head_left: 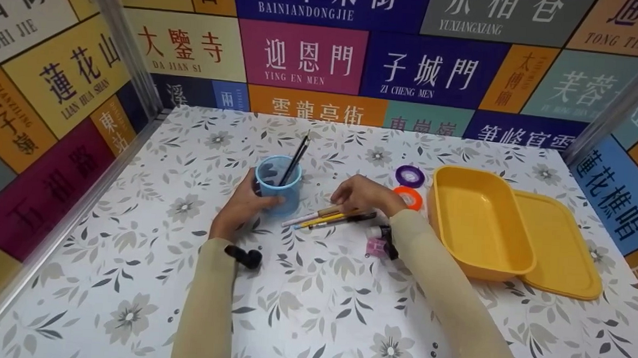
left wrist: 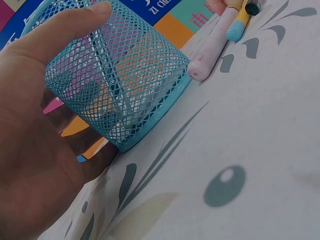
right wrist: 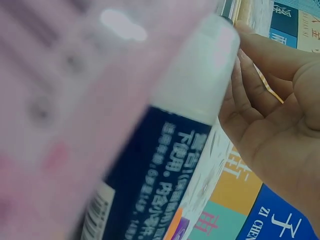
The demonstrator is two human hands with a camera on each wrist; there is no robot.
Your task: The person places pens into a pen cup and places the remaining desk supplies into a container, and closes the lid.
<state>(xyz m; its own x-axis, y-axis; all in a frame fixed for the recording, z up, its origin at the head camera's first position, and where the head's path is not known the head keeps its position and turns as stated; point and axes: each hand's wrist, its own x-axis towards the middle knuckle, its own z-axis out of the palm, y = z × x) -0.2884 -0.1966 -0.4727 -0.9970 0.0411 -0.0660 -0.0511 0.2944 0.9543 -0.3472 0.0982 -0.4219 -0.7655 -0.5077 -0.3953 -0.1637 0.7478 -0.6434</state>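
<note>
My left hand (head_left: 247, 202) grips a light blue mesh pen cup (head_left: 285, 196), thumb across its near side and fingers around the back. Two dark pencils (head_left: 296, 161) lean inside the cup. Over several writing tools to the right, my right hand (head_left: 363, 194) has its fingers curled and pinches a slim stick with a pale pink end (left wrist: 207, 55) and tan shaft. Beside that stick lie a yellow pencil (head_left: 319, 220) with a blue end and a black pen (head_left: 365, 218). In the right wrist view, a white-capped, dark blue glue stick (right wrist: 165, 165) partly covers the scene.
A purple tape roll (head_left: 410, 176) and an orange one (head_left: 413, 197) lie beyond the right forearm. A pink translucent item (head_left: 375, 247) sits below the right wrist. To the right, a yellow box (head_left: 475, 225) rests partly on its yellow lid (head_left: 561, 246). Printed panels surround the table.
</note>
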